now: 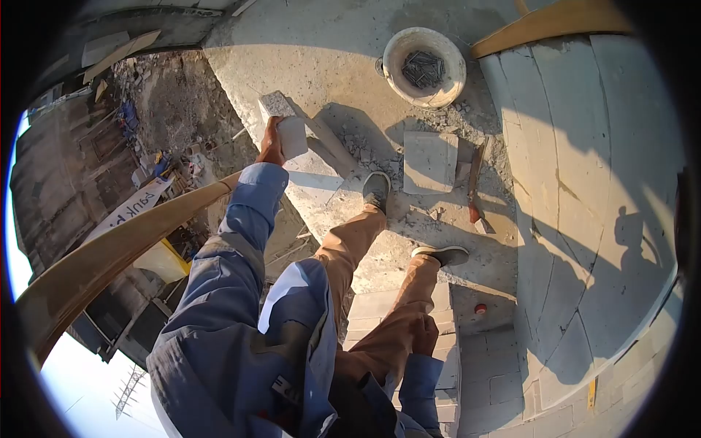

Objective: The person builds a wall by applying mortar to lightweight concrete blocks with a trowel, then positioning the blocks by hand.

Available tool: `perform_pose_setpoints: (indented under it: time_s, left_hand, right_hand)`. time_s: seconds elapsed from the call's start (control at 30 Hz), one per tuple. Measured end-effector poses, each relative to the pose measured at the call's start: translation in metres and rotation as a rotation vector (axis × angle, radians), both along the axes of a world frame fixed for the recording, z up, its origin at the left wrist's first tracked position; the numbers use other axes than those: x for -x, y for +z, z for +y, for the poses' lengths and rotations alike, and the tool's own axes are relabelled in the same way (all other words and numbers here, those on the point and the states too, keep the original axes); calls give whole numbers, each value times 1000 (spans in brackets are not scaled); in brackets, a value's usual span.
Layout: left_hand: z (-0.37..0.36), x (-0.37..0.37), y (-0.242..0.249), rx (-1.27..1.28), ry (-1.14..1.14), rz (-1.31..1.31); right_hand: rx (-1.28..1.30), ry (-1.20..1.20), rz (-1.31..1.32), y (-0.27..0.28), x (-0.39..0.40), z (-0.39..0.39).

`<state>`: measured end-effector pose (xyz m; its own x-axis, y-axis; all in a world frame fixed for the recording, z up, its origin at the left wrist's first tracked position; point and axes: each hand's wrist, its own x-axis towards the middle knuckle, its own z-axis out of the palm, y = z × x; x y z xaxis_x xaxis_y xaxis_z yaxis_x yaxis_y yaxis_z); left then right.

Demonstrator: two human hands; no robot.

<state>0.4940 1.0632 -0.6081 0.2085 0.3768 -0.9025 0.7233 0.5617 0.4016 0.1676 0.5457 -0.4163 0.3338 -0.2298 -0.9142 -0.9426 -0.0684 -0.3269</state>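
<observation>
My left hand [272, 143] reaches forward, its fingers wrapped around the side of a pale grey block [293, 139]. The block has a rough, speckled top end and is near the edge of the concrete floor [307, 66]. Right beside it a long narrow slab [326, 143] lies at a slant. Another pale block [429, 165] rests flat on the floor ahead of my feet. To its right lies a tool with a wooden handle [476, 171] and a reddish lower end. Of my right arm only the blue sleeve [421, 383] shows; the hand is out of sight.
A round bucket [391, 55] with dark metal pieces inside stands ahead. Rubble [475, 125] is scattered around it. A block wall [562, 168] rises on the right. At left the floor drops off to debris [175, 95] below, and a wooden pole [139, 237] crosses there.
</observation>
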Motion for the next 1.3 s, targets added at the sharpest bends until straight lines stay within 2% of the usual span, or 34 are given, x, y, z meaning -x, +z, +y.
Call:
perform_pose_setpoints:
  time_s: [0.03,0.1,0.13,0.17,0.2,0.23,0.3,0.37,0.4,0.43,0.5,0.57,0.67,0.7,0.77,0.83,0.87,0.9,0.97,1.03,1.1,1.13,1.17,1.23,1.3]
  left_hand:
    - [-26,-2,41,89,138,84]
    - [-59,24,86,492,140,-206]
    - [-77,37,106,633,103,-244]
    - [-105,46,140,663,10,-290]
    - [-132,49,171,751,64,-245]
    - [-162,57,204,876,9,-364]
    - [-207,80,228,955,41,-296]
    - [-259,93,299,1074,-147,-312]
    - [-281,100,316,1091,-127,-190]
    - [-307,104,342,1128,-239,-137]
    - [-345,122,375,1248,-473,-30]
    - [-388,145,403,1293,-610,18]
    - [-458,176,431,1321,-822,98]
    - [-480,189,439,1315,-878,109]
    - [-523,215,428,1319,-930,179]
    - [-561,237,421,1397,-1077,227]
    - [-586,246,445,1547,-1204,178]
    - [-612,248,447,1559,-1244,159]
    - [-651,249,452,1439,-1743,172]
    - [-694,258,471,1472,-1775,209]
    - [-730,278,490,1279,-2021,296]
    - [-748,293,500,1193,-2115,193]
    - [-763,308,498,1192,-2148,207]
    - [-784,332,481,1096,-2196,127]
    - [-813,340,474,1101,-2259,252]
  right_hand:
    - [-7,-28,-50,4,-7,6]
    - [2,18,-111,14,-30,19]
    - [2,9,-171,19,-42,27]
    - [9,2,-218,31,-52,34]
    - [-27,-32,-257,53,-69,40]
    - [-60,-69,-302,74,-86,46]
    - [-85,-149,-433,102,-93,45]
    - [-96,-254,-453,130,-93,27]
    - [-146,-305,-445,145,-86,17]
    - [-115,-357,-478,159,-79,7]
    - [-250,-689,-433,183,-62,-23]
    - [-274,-827,-464,199,-37,-63]
    - [-600,-1077,-675,220,13,-126]
    - [-573,-1144,-725,232,28,-142]
    - [-305,-1103,-751,260,56,-172]
    - [-248,-1159,-864,249,93,-192]
    - [-245,-1260,-953,252,105,-210]
    - [-249,-1351,-1048,254,115,-231]
    - [-333,-1442,-1135,258,143,-259]
    - [-210,-1415,-1146,266,171,-284]
    - [-146,-1415,-1169,261,188,-303]
    - [-33,-1377,-1166,268,194,-312]
    - [77,-1337,-1151,273,202,-321]
    - [56,-1457,-1186,272,224,-329]
    - [35,-1576,-1218,270,248,-328]
